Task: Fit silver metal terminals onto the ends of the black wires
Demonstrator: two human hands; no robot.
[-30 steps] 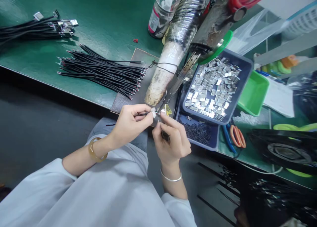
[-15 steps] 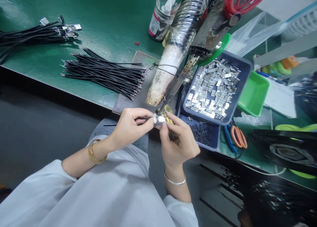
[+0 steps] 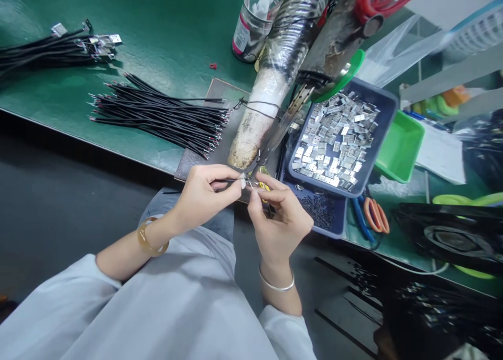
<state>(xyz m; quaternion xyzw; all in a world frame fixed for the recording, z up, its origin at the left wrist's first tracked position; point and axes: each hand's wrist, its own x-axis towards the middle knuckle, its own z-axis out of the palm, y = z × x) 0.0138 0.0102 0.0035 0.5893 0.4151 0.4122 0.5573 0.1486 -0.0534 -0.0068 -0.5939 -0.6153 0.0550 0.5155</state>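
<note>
My left hand (image 3: 206,192) pinches a thin black cable (image 3: 226,181) close to its end, in front of the bench edge. White finger covers seem to sit on its tips. Opposite it, my right hand (image 3: 280,216) has thumb and fingers closed on a small silver USB connector (image 3: 252,183), seen edge-on and partly hidden. The fingertips of both hands almost meet. A small yellow piece (image 3: 264,186) shows by the right fingers; its kind is unclear. Just above the hands is the tip of a metal soldering fixture (image 3: 271,145), beside a white-wrapped duct (image 3: 245,142).
Black cut cables (image 3: 157,111) lie in a bundle on the green bench (image 3: 157,14). Further left are cables with USB plugs (image 3: 98,46). To the right stand a blue tray (image 3: 383,140) of silver connectors, a lower tray of small black parts (image 3: 320,208), a green box (image 3: 404,150) and orange-handled pliers (image 3: 376,216).
The silver connector has turned from face-up to edge-on between my right fingers. Both hands stay close together; the whole view has shifted slightly.
</note>
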